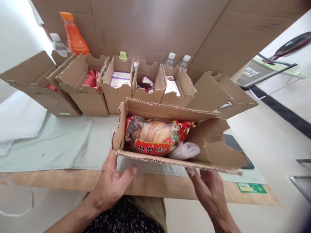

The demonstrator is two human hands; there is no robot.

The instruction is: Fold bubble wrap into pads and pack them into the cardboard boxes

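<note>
Centre of the dial, and it's the open cardboard box [216,139], tipped so its mouth faces the wearer! Inside, a red-and-clear snack packet [156,134] shows round, pale pieces through its window, with a small crumpled plastic bag [184,150] tucked against it at its four o'clock. Down at seven, the left hand [113,183] has the box by its near left corner, thumb spread well away from the fingers, whose tips are out of sight behind the cardboard. Between four and five, the right hand [209,186] takes the near wall from below, fingers partly hidden, so how tightly they press I cannot tell. Beyond, a row of cardboard bins [118,97] sweeps from past nine round to nearly three, several with packets in them. Orange bottle [76,37] standing tall at ten, clear bottles [171,60] with white caps at one! Clear plastic wrap [21,113] is heaped at nine on the pale green cloth [65,142]; a dark flat object [234,149] sits between three and four, partly behind the box, and a green card [252,188] lies at four on the wooden table edge [60,179].
</note>
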